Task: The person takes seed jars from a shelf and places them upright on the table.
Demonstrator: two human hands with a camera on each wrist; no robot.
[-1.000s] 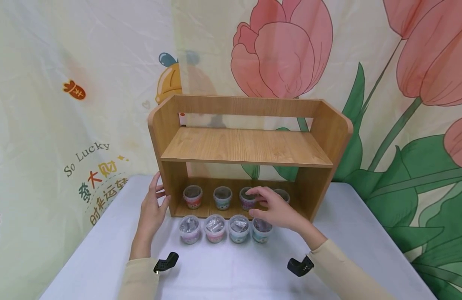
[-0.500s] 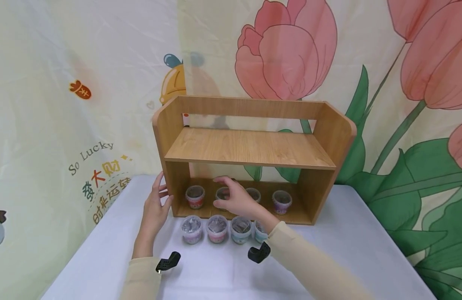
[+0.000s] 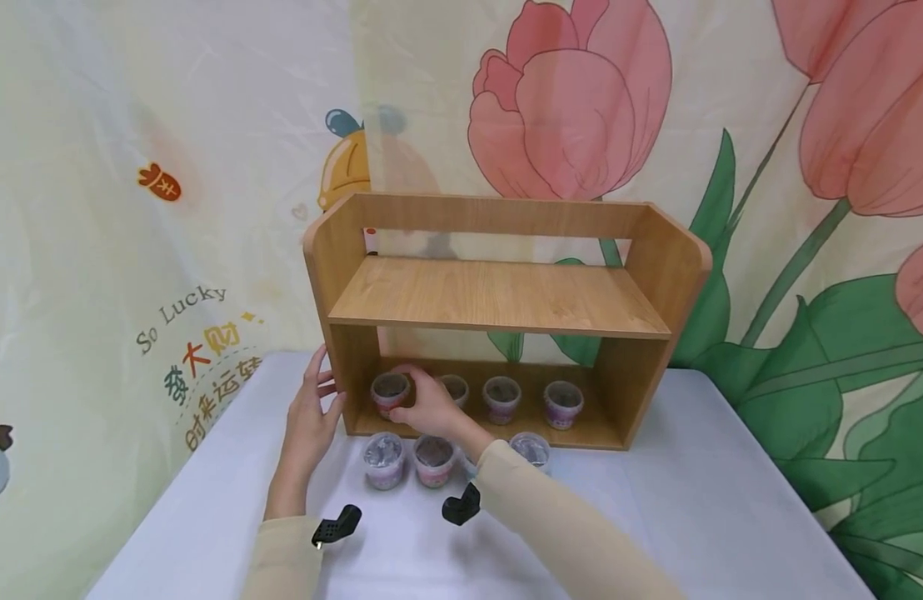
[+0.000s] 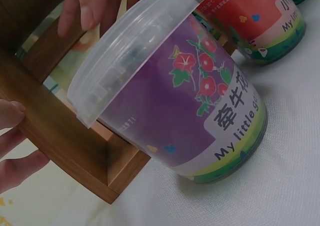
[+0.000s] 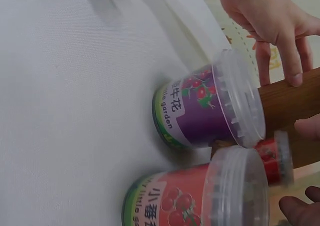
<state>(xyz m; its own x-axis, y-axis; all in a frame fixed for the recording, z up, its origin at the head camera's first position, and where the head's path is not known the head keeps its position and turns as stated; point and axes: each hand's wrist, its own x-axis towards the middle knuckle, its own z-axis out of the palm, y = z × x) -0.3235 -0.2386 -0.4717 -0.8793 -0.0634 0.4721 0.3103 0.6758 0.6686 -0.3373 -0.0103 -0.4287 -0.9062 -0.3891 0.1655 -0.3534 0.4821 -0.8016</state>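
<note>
In the head view my right hand (image 3: 435, 408) reaches into the lower level of the wooden shelf (image 3: 499, 293), thumb and fingers spread around the right side of a small red-labelled lidded cup (image 3: 388, 404) at the left end. The right wrist view shows a gap between the fingers (image 5: 307, 127) and that red cup (image 5: 270, 158). My left hand (image 3: 306, 425) rests its fingers against the shelf's left side panel. Right of the red cup stand more lidded cups: one partly hidden (image 3: 456, 388), then two purple ones (image 3: 501, 402) (image 3: 563, 406).
A front row of cups lines the white-covered table (image 3: 701, 500) before the shelf: a purple one (image 3: 384, 467), a red one (image 3: 434, 467), and others partly behind my right forearm. The upper shelf board holds nothing. A tulip-printed cloth (image 3: 574, 108) hangs behind.
My right hand has moved left along the lower level, from the cups at the right, past the second, to the leftmost red one. The left hand stays at the side panel.
</note>
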